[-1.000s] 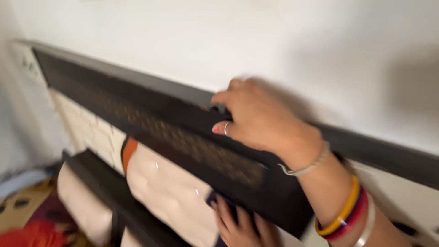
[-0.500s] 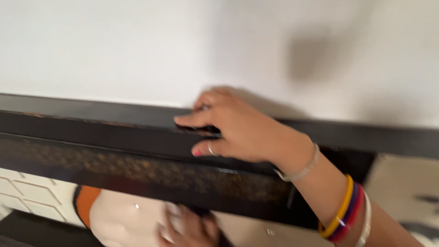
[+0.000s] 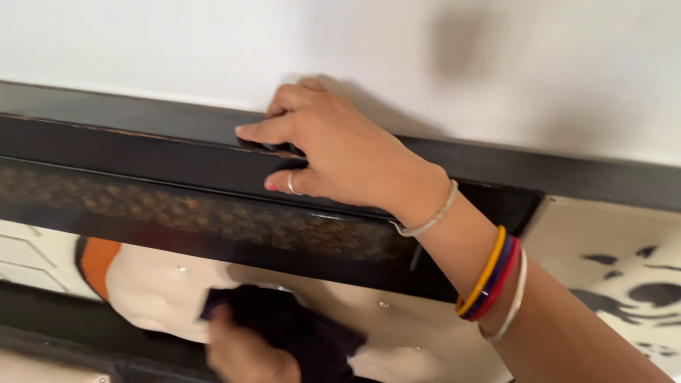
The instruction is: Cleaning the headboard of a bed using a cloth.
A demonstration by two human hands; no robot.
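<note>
**A:** What is shown, and which step is judged to be in hand?

**B:** A headboard is seen from above, set against a plain white wall [image 3: 177, 42]. Its top is a long, dark, glossy wooden rail [image 3: 142, 152], with a band of faded gold pattern [image 3: 177, 213] beneath it. Lower down lies a cream padded panel [image 3: 163, 298], studded with small buttons and marked with an orange patch [image 3: 96, 259]. Wiping of that panel is judged to be the step in hand.

**A:** How are the hands placed?

**B:** The right hand [image 3: 340, 156] is laid over the rail's top edge, fingers curled behind it and thumb pressed on the front, so the rail is clasped. Yellow, blue, red and white bangles [image 3: 489, 273] are worn on that forearm. The left hand [image 3: 245, 351] is seen at the bottom edge, closed around a crumpled dark cloth [image 3: 305, 333].

**A:** Where is the cloth?

**B:** It is pressed against the cream panel, below the patterned band and just right of the orange patch.

**A:** What would a further stroke call for?

**B:** In judgement, the cloth would need to be kept flat on the padding and guided around the buttons, with the rail held as a brace.
</note>
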